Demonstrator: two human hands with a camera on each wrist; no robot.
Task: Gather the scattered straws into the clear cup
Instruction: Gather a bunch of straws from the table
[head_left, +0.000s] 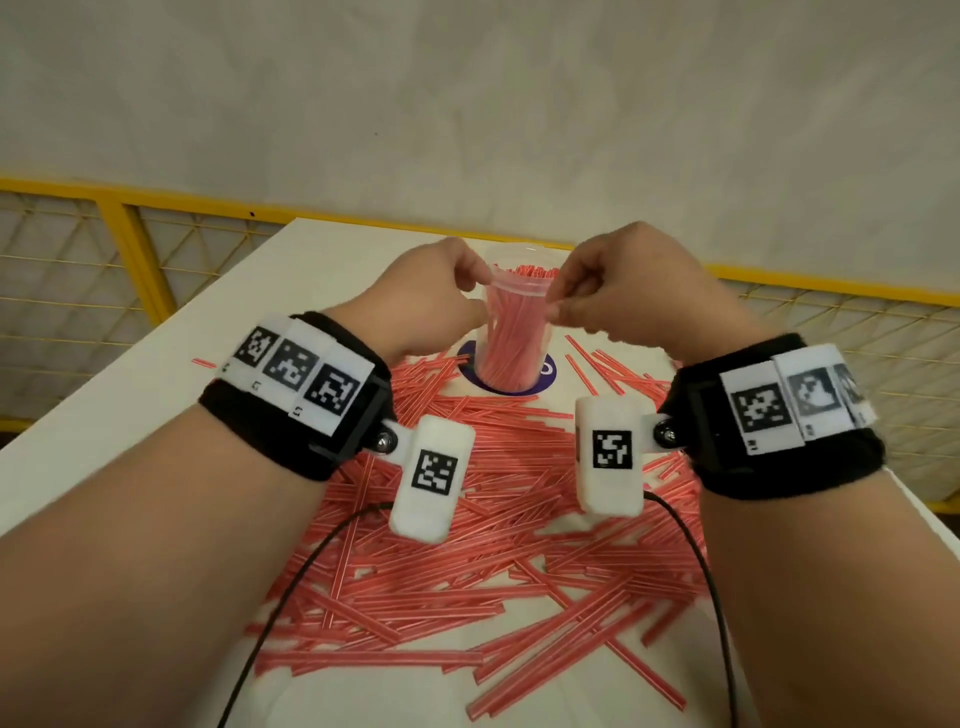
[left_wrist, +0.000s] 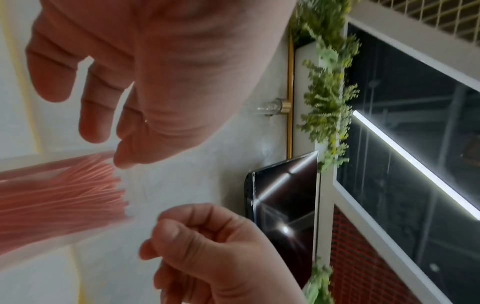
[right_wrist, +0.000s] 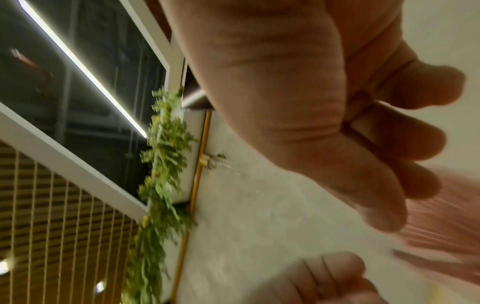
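Note:
A clear cup (head_left: 511, 338) packed with upright red straws stands at the far middle of the white table (head_left: 156, 374). My left hand (head_left: 475, 288) is at its left rim. In the left wrist view this hand (left_wrist: 103, 144) has loosely straight fingers, its thumb tip by the cup (left_wrist: 52, 197), and nothing pinched. My right hand (head_left: 558, 304) is at the right rim with curled fingers (left_wrist: 207, 236); no straw shows in it. The right wrist view is blurred, with the hand (right_wrist: 405, 195) beside the straw tops (right_wrist: 446, 222). Several loose straws (head_left: 493, 545) cover the table in front of the cup.
The cup stands on a purple ring mark (head_left: 548, 371). One stray straw (head_left: 203, 362) lies near the left table edge. A yellow mesh fence (head_left: 130, 249) runs behind the table. Black cables (head_left: 291, 597) hang from the wrist cameras over the straw pile.

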